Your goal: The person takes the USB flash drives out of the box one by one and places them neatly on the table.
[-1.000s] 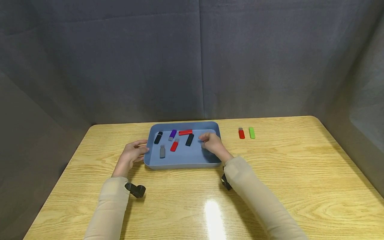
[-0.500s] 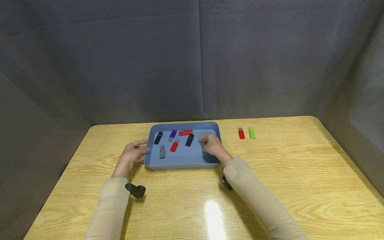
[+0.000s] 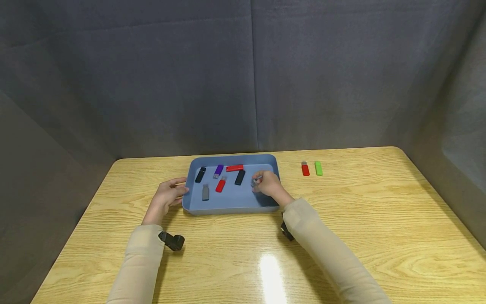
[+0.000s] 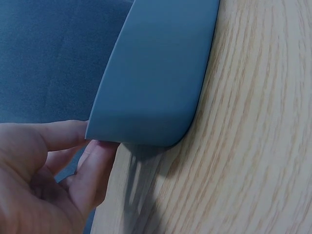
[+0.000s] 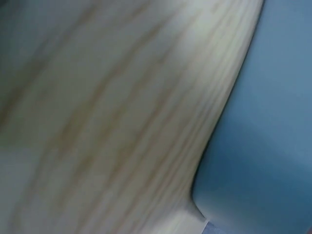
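Note:
A blue tray lies on the table with several USB sticks in it: a black one, a purple one, a red one, another red one, a second black one and a grey one. My left hand grips the tray's left wall, thumb at the rim, as the left wrist view shows from close up. Over the tray's right part, my right hand pinches a greyish USB stick, partly hidden by the fingers. The right wrist view shows only the tray's outside and table.
Right of the tray, a red USB stick and a green USB stick lie on the wooden table. A dark grey curtain hangs behind the table and along its sides.
My right fingers have turned slightly, and the greyish USB stick between them has come into view and tilted. The left hand, the tray and the other sticks have stayed put.

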Available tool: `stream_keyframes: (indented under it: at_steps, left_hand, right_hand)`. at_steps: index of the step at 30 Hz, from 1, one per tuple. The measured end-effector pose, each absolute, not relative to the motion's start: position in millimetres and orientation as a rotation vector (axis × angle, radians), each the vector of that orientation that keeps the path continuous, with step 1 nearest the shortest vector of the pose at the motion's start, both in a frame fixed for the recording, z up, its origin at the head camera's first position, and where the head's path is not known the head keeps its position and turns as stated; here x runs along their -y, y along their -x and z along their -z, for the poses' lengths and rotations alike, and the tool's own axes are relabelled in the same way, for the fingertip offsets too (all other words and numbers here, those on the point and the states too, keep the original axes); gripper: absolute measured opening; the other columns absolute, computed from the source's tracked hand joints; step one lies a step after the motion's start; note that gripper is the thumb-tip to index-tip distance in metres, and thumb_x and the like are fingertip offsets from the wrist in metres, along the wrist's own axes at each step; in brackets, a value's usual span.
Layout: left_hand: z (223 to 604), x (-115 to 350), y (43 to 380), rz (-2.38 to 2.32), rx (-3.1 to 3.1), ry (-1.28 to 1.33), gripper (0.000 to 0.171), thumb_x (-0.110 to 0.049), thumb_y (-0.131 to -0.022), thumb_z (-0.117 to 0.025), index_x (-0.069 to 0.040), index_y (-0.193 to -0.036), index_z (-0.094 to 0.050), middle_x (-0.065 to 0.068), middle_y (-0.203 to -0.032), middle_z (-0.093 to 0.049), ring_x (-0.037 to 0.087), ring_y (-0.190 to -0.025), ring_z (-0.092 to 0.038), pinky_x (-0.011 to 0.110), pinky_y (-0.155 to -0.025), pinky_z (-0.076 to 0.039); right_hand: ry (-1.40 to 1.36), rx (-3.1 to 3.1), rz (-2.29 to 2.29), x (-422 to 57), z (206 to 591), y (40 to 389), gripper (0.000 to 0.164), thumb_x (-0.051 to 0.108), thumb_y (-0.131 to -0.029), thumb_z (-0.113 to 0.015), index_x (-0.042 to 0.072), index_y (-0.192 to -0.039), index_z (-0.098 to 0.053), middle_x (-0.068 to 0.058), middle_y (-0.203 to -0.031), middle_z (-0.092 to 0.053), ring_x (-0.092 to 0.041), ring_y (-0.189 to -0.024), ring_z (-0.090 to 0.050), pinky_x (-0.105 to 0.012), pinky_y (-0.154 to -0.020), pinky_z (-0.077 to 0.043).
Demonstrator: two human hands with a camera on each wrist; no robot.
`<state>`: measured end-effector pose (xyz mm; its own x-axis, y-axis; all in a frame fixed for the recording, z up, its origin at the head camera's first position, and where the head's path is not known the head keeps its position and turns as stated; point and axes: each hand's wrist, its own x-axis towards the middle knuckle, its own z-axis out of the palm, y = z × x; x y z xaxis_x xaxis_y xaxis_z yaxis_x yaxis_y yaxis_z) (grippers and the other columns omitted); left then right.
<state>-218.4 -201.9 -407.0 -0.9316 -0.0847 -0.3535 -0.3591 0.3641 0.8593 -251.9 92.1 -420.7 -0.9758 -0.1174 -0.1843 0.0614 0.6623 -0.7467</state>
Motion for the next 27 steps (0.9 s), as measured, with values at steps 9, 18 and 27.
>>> stream_keyframes:
  at_steps: [9, 18, 27]
  left_hand:
    - [406, 201, 219, -1.605, -2.361, 0.404, 0.050, -0.009, -0.095, -0.053, -0.003, -0.143, -0.041, 0.024, -0.136, -0.051, 0.005, -0.086, -0.063, 0.024, -0.080, -0.054]
    - [406, 201, 218, -1.603, -2.361, 0.403, 0.050, -0.009, -0.095, -0.053, -0.003, -0.143, -0.041, 0.023, -0.136, -0.051, 0.006, -0.087, -0.063, 0.023, -0.080, -0.054]
    - [406, 202, 217, -1.593, -2.367, 0.389, 0.050, -0.010, -0.095, -0.053, -0.002, -0.143, -0.041, 0.024, -0.135, -0.051, 0.007, -0.088, -0.063, 0.024, -0.080, -0.054]
  right_hand:
    - [-0.004, -2.451, 1.515, -97, 417, 254, 0.035, 0.002, -0.080, -0.071, -0.005, -0.113, -0.062, -0.007, -0.091, -0.061, -0.012, -0.078, -0.053, -0.019, -0.066, -0.045]
    - [-0.032, -2.332, 1.627, -99, 404, 252, 0.038, 0.002, -0.083, -0.069, -0.001, -0.119, -0.060, 0.000, -0.085, -0.059, -0.008, -0.071, -0.052, -0.020, -0.064, -0.044]
    - [-0.049, -2.246, 1.652, -107, 391, 251, 0.040, 0.008, -0.087, -0.066, 0.002, -0.126, -0.058, -0.004, -0.103, -0.065, -0.008, -0.082, -0.062, -0.027, -0.081, -0.051]
